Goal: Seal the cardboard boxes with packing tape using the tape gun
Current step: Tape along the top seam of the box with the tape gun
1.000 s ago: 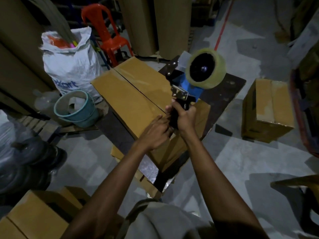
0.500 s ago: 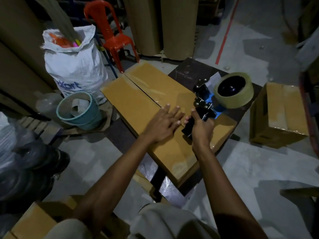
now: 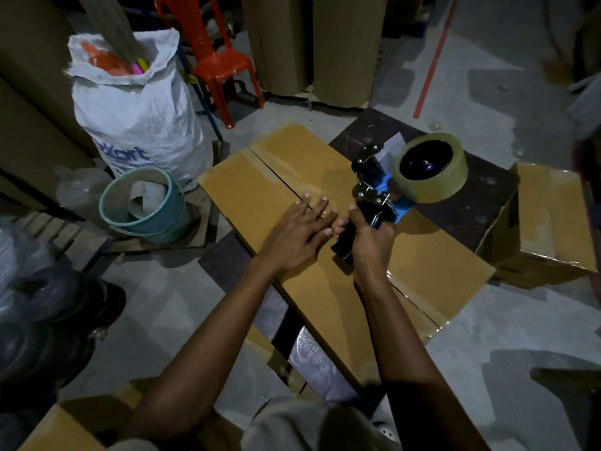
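A long flat cardboard box (image 3: 260, 193) lies on a dark table (image 3: 487, 203), its two top flaps meeting in a centre seam. My left hand (image 3: 297, 237) lies flat on the box with fingers spread, across the seam. My right hand (image 3: 369, 244) grips the black handle of a blue tape gun (image 3: 377, 190), which rests on the box just right of the seam. Its roll of clear-brown tape (image 3: 431, 172) faces up and to the right. A shiny strip of tape shows along the near part of the seam.
Another cardboard box (image 3: 553, 222) sits on the floor at right, more at bottom left (image 3: 65, 428). At left stand a white sack (image 3: 136, 115) and a teal bucket (image 3: 146, 206). A red plastic chair (image 3: 214, 56) and tall cardboard rolls (image 3: 312, 43) stand behind.
The tape gun came down from a raised position onto the box top. My left hand flattened and spread on the box, sliding forward along the seam.
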